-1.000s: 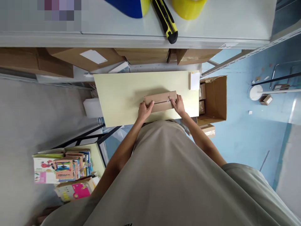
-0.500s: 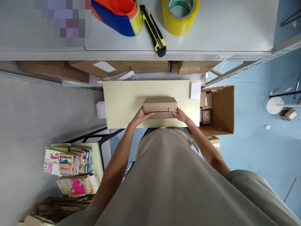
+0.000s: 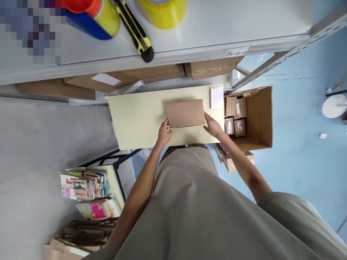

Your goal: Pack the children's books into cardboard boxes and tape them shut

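A closed brown cardboard box (image 3: 185,113) lies with its broad top facing up on the pale yellow tabletop (image 3: 138,119). My left hand (image 3: 164,134) is at its lower left corner, fingers against the left end and thumb near the front edge. At the opposite end, my right hand (image 3: 213,126) has its fingers along the right side and its thumb by the front corner. The box sits between both hands. A white pad or stack of labels (image 3: 216,97) rests on the table just beyond its right end.
A large open carton (image 3: 258,119) holding several small taped boxes stands right of the table. Above, a grey shelf (image 3: 206,25) carries a utility knife (image 3: 137,32), a tape dispenser (image 3: 94,21) and a yellow tape roll (image 3: 165,14). Books (image 3: 84,184) are stacked lower left.
The box has gone from tilted, with its front side showing, to lying flat with its top up. My hands have shifted from its front to its two ends. The camera view has turned slightly.
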A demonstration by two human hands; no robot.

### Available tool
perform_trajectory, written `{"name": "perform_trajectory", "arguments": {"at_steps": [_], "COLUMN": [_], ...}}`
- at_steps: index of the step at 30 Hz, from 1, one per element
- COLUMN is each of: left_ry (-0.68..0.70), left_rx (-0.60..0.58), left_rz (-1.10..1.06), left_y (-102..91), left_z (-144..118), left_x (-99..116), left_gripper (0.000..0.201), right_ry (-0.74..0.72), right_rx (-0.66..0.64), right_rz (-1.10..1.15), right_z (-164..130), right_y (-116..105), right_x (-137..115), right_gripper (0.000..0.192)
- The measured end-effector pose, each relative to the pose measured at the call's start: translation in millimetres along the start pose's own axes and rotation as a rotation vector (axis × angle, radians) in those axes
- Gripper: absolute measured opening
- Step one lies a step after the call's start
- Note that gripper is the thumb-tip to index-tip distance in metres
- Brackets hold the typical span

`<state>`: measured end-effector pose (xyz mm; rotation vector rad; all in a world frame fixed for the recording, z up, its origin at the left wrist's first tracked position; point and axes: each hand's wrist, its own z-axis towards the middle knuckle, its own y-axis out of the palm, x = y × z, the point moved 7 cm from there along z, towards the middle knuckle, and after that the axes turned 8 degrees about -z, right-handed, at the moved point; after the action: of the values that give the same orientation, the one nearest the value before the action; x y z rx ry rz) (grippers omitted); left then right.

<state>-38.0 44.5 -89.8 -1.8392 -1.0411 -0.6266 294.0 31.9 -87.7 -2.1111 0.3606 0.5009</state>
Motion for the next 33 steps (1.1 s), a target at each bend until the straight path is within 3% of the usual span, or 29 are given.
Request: {"name": "perform_trajectory", "arguments": {"at_steps": [4,8,13,17,22,26,29,33], "left_ry": [0.129,0.264,0.302,0.319,0.316,0.307,0.321,0.356], "left_rx": [0.135,0.071,-0.038,-0.074,-0.087,-0.129,-0.217,-0.421], "left_rz": [0.106,0.164,0.149,0.139,0.138,0.135,0.136,0.168], "left_y": [-12.5,1.2,30.7,42.8,49.1,62.8,87.3,143.4], "left_z": [-3,1,5,-1,-9,-7,3,25], "left_x": [29,73,117,134,138,145,159,177], "left_gripper": [0.081,0.073,0.059,0.055,0.053,0.057,0.069,0.086], "right_ry": [-0.047,-0.025,-0.031,-0.145,-0.188,-0.141,-0.121,-0.166], "right_rx": [0.146,0.165,0.135,0.127,0.186,0.266,0.282,0.259], "right_rz": [-0.107,-0.184,-0.1,-0.021,-0.082,-0.2,-0.22,-0.206], "right_z": [18,81,162,185,165,119,70,4], "right_y": [-43,-76,-86,-86,-91,-104,-106,-88], "right_x": [17,51,88,92,79,65,58,54], "right_gripper": [0.082,0.085,0.094,0.098,0.084,0.047,0.045,0.049]}}
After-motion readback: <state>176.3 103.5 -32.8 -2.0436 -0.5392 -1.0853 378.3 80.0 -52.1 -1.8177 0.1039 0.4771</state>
